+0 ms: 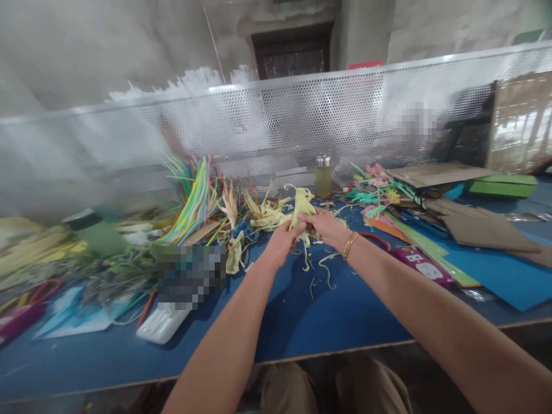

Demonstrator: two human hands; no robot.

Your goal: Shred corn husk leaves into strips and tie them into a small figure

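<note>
Both hands meet over the middle of the blue table (297,328). Between their fingertips is a pale yellow, thin, crinkled piece (303,202), with curled strips at its top and bottom. Whether it is paper or husk I cannot tell. My left hand (284,238) pinches it low on the left side. My right hand (325,224), with a gold bracelet (350,245) on the wrist, pinches it from the right. Pale yellow scraps (267,213) lie just behind and left of the hands. Thin curled shreds (328,270) are scattered below them on the table.
Coloured stems (194,198) stand in a bunch at the left, behind a phone (164,322). A glass bottle (323,177) stands near the perforated metal panel (293,115). Pastel craft flowers (379,184), cardboard (483,224), blue sheets (495,273) and a magenta pack (422,264) lie at the right.
</note>
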